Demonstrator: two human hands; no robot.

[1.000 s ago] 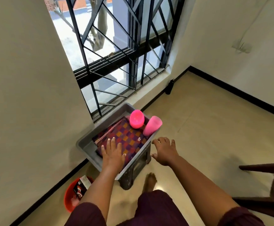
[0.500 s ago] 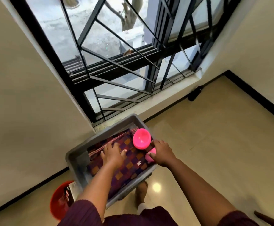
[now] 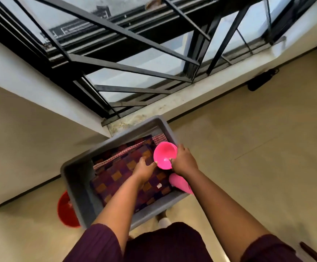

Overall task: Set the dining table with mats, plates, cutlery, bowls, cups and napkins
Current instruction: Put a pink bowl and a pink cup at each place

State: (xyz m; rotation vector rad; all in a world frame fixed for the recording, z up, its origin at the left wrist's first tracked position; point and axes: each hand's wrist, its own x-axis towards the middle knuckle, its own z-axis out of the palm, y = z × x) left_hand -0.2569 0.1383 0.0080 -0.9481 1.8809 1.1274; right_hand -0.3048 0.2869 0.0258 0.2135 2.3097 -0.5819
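In grey crate [image 3: 78, 178] | right hand [image 3: 184, 161] gripped pink bowl [image 3: 164, 155] | left hand [image 3: 144, 168] lay flat, fingers straight, on checked mats [image 3: 123, 176]

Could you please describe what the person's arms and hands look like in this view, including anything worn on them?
Both forearms are bare. Short dark maroon sleeves, seemingly ribbed, cover the upper arms. No rings, watch or bracelets show on the left hand or the right hand; no gloves either.
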